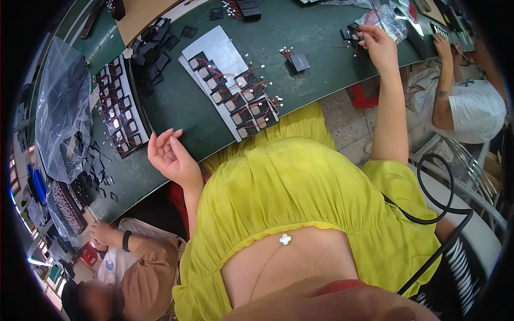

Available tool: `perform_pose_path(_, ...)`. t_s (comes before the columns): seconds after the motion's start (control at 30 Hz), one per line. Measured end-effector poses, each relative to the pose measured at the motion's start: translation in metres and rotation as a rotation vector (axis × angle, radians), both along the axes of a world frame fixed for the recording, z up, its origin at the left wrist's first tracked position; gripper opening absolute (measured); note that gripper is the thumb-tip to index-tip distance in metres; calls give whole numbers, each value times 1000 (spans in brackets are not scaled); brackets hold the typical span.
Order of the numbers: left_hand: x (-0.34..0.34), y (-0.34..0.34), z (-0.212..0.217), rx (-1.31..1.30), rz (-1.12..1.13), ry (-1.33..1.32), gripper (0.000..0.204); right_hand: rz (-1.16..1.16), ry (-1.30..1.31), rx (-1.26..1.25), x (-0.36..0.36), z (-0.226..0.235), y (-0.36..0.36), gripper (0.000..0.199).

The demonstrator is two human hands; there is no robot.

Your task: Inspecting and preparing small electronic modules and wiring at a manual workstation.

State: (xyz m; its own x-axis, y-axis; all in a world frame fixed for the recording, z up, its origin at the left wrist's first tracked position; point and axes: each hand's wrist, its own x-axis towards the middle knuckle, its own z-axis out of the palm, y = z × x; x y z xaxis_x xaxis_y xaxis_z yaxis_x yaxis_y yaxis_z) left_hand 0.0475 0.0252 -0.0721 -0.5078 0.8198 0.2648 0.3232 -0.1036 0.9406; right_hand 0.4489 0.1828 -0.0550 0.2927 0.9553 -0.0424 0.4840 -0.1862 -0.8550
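Green worktable (326, 32) carries | centre: loaded grey plates (219, 40) | left: loaded grey strip (136, 101), heaped black pieces (158, 45), clear plastic sheeting (64, 107) | far edge: brown board (142, 18) | right: wired black stack (300, 63)

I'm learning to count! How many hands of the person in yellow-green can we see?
2. The left hand is at the near edge of the green table; the right hand is farther right, at some small black parts. Neither is hidden.

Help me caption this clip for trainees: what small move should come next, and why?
Perhaps bring the right hand toward the grey board: it is at some black parts, and wired pieces lie in rows on that board.
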Motion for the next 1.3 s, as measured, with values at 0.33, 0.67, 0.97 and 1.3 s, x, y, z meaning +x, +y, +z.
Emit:
perform_pose_path(0.33,3,1,2,3,-2,43,34,60,-424,74,-3,15,4,27)
perform_pose_path(0.67,5,3,0,17,1,90,30,127,-710,-34,-7,27,-37,33)
perform_pose_path(0.97,4,2,-3,6,5,165,30,272,-768,136,-17,13,-21,34)
perform_pose_path(1.3,2,-2,-2,-1,33,132,32,134,-802,-200,-43,25,22,34)
